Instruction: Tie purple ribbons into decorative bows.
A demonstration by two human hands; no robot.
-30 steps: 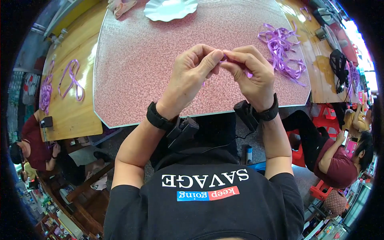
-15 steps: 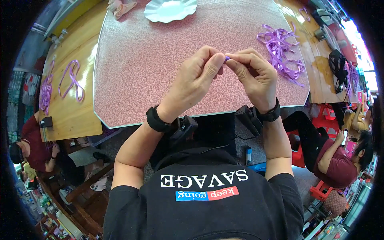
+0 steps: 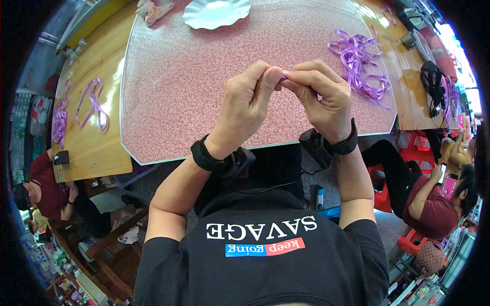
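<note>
Above the pink patterned tabletop, my left hand [image 3: 249,94] and my right hand [image 3: 325,97] meet at the fingertips. Both are closed in a pinch. Between them shows a bit of a small purple piece [image 3: 284,78], close in colour to the ribbons on the table; the fingers hide most of it, so its kind cannot be made out. To the right of my right hand lies a loose heap of purple ribbons [image 3: 353,60]. Black bands with small dark devices circle both my wrists.
A white scalloped plate [image 3: 216,14] and a pinkish cloth-like item [image 3: 153,11] sit at the table's far side. More purple ribbon [image 3: 100,117] lies on the wooden table at left. Seated people are on both sides, one holding a phone [image 3: 441,172]. A dark mesh item [image 3: 432,86] rests at right.
My joined fingertips have shifted slightly left and down. Less of the purple piece shows between them now. The ribbons and plate stay where they were.
</note>
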